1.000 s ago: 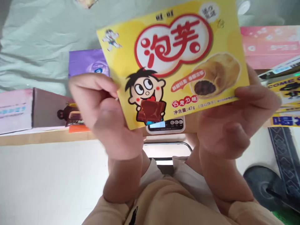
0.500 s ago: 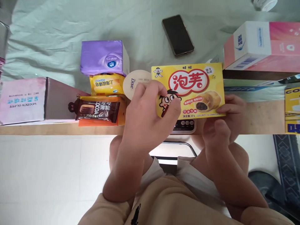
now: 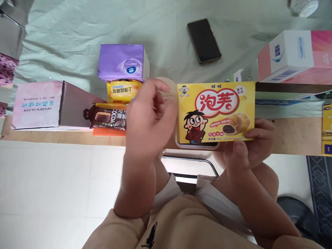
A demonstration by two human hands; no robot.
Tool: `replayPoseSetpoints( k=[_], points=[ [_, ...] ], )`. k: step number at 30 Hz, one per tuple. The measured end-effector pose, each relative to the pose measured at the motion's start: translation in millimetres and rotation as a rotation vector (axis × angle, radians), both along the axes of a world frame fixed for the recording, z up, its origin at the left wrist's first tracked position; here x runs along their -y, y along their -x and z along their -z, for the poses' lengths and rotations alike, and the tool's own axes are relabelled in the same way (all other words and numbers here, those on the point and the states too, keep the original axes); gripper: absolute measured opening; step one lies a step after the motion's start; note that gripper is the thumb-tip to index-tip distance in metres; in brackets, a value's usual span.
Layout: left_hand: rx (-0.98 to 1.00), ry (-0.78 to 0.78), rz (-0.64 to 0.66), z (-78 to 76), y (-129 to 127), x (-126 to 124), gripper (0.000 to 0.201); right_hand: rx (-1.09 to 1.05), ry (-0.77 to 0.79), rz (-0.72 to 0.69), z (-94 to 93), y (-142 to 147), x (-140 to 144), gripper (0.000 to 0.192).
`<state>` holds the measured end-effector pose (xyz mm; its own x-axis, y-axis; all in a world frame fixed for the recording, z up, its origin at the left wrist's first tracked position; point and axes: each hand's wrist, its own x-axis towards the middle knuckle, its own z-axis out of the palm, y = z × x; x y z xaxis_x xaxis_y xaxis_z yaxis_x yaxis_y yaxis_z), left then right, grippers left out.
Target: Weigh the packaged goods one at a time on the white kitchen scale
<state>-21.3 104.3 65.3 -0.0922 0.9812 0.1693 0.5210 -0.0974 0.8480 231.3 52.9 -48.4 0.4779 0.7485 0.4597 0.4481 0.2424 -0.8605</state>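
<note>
One pale pink box (image 3: 38, 105) stands at the left, followed by a dark cocoa packet (image 3: 109, 117) on the near side, a yellow soap packet (image 3: 123, 91) and, farther back, a purple pack (image 3: 119, 62). Next, the left hand (image 3: 153, 117) appears empty, its curled fingers and thumb parted, just beside the yellow puff box (image 3: 216, 112) near the middle. Rightmost, the right hand (image 3: 249, 143) has its fingers closed on that box's near right corner.

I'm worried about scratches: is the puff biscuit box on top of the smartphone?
No, the smartphone lies on the green cloth, apart from the puff biscuit box.
</note>
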Motion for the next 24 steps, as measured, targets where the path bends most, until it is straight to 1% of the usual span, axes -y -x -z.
replayPoseSetpoints(
  k=[1,2,3,5,6,7,9,12,15,17,19,20,22,24],
  points=[
    [-0.041,-0.058,-0.017,1.7,3,-2,0.017,-0.013,-0.019,-0.007,0.6,2,-1,0.054],
    [-0.084,-0.090,0.005,2.9,6,-3,0.025,-0.025,-0.040,-0.018,1.2,4,-3,0.050],
    [-0.116,-0.088,0.051,3.4,7,-4,0.032,-0.040,-0.047,-0.027,1.7,5,-4,0.046],
    [-0.115,-0.014,0.136,2.5,7,-3,0.038,-0.073,-0.031,-0.047,3.0,7,-7,0.040],
    [-0.092,0.035,0.157,1.4,5,-3,0.038,-0.086,-0.021,-0.056,3.6,7,-8,0.038],
    [-0.064,0.080,0.160,0.2,3,-1,0.037,-0.094,-0.010,-0.066,4.1,6,-9,0.037],
    [-0.024,0.117,0.151,-1.6,-2,1,0.033,-0.093,0.016,-0.085,3.7,5,-9,0.035],
    [-0.044,0.084,0.122,-0.4,-8,3,0.037,-0.069,0.064,-0.116,-0.4,4,-8,0.033],
    [-0.079,0.072,0.067,3.6,-12,3,0.043,-0.057,0.089,-0.129,-4.7,-1,-12,0.034],
    [-0.094,0.088,0.041,5.5,-13,4,0.043,-0.067,0.091,-0.067,-4.7,-14,-20,0.035],
    [-0.114,0.099,0.031,6.7,-14,5,0.043,-0.088,0.104,0.057,-2.0,-39,-32,0.035],
    [-0.121,0.103,0.030,7.3,-15,5,0.044,-0.100,0.122,0.127,0.1,-55,-40,0.038],
    [-0.128,0.100,0.029,9.0,-15,6,0.046,-0.129,0.178,0.240,4.9,-88,-55,0.054],
    [-0.144,0.092,0.033,11.1,-15,6,0.050,-0.164,0.247,0.319,9.4,-116,-70,0.074]
  ],
)
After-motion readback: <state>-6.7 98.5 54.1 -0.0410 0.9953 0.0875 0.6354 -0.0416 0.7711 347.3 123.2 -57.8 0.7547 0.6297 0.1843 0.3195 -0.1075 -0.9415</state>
